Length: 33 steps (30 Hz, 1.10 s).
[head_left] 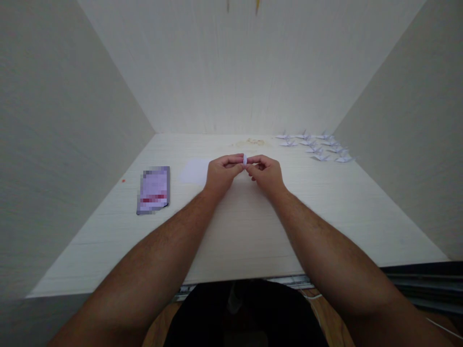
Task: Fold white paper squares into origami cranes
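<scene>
Both my hands meet over the middle of the pale desk (253, 226). My left hand (221, 173) and my right hand (265, 174) pinch a small folded piece of white paper (245, 160) between thumbs and fingertips, held a little above the desk. Most of the paper is hidden by my fingers. A pale sheet of paper (194, 171) lies flat just left of my left hand.
Several small folded paper cranes (318, 145) stand in rows at the back right. A flat purple packet (154, 189) lies on the left. A faint stain (253, 142) marks the back. Pale walls close in three sides.
</scene>
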Each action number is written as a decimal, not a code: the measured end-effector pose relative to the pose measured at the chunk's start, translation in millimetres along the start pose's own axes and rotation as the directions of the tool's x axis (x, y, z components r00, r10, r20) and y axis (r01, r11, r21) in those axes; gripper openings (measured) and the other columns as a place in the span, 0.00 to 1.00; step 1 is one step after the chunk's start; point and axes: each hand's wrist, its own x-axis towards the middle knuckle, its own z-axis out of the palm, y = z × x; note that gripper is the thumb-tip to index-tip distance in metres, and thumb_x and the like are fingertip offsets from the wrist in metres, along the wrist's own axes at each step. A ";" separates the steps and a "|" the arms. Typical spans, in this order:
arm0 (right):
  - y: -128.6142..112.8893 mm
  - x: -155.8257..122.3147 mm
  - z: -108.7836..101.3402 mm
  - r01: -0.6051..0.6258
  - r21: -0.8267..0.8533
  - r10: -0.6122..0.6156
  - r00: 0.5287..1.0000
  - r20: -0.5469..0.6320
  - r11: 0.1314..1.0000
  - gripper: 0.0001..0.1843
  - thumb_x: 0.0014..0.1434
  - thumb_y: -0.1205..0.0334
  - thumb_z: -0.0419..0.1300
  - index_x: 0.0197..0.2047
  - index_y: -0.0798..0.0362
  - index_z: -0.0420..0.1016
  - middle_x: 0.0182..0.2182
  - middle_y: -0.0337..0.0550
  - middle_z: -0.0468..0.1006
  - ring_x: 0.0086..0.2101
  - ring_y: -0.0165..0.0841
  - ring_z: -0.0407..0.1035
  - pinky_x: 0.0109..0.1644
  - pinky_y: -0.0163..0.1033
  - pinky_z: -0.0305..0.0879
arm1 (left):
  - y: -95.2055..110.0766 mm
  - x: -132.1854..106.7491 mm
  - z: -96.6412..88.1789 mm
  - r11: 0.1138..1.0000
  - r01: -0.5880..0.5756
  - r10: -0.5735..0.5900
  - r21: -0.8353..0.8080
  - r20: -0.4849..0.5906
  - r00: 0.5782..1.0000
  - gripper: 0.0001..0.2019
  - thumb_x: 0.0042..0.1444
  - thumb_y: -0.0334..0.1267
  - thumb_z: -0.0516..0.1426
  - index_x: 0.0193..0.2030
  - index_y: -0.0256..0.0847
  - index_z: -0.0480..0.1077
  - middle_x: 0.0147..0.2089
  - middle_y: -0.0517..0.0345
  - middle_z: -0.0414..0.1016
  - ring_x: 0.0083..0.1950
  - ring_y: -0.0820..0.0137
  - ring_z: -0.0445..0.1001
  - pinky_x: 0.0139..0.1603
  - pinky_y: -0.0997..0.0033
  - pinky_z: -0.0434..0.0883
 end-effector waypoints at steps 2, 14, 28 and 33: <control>0.6 0.5 0.2 0.004 0.009 -0.004 1.000 -0.001 1.000 0.13 0.49 0.55 0.68 0.37 0.53 0.81 0.21 0.34 0.73 0.22 0.27 0.64 0.27 0.35 0.62 | -1.4 0.7 -0.4 1.000 -0.004 0.004 -0.008 0.011 1.000 0.10 0.43 0.36 0.70 0.34 0.39 0.81 0.49 0.48 0.83 0.49 0.63 0.81 0.58 0.56 0.75; -2.7 1.7 0.9 -0.046 0.113 0.042 0.999 0.030 0.993 0.09 0.48 0.60 0.65 0.34 0.53 0.78 0.23 0.37 0.76 0.23 0.28 0.67 0.27 0.35 0.66 | 1.1 -0.4 0.3 1.000 -0.003 0.003 0.005 0.022 1.000 0.10 0.42 0.34 0.70 0.35 0.38 0.81 0.50 0.48 0.83 0.49 0.63 0.81 0.59 0.55 0.75; 0.0 0.9 0.1 0.005 0.011 -0.004 0.999 -0.052 1.000 0.09 0.46 0.62 0.62 0.32 0.54 0.78 0.22 0.37 0.75 0.23 0.28 0.66 0.28 0.36 0.64 | -1.3 -3.2 3.9 1.000 0.024 -0.023 -0.015 0.090 0.996 0.10 0.45 0.28 0.66 0.36 0.37 0.75 0.52 0.46 0.81 0.49 0.64 0.82 0.58 0.58 0.75; 2.7 -1.8 -0.6 0.020 -0.059 -0.023 0.999 -0.042 0.998 0.09 0.46 0.61 0.64 0.32 0.55 0.79 0.21 0.37 0.75 0.21 0.29 0.65 0.26 0.37 0.61 | -14.8 1.7 4.9 0.994 -0.011 0.006 0.109 0.053 0.999 0.07 0.47 0.26 0.62 0.35 0.38 0.74 0.44 0.51 0.83 0.41 0.68 0.82 0.44 0.67 0.78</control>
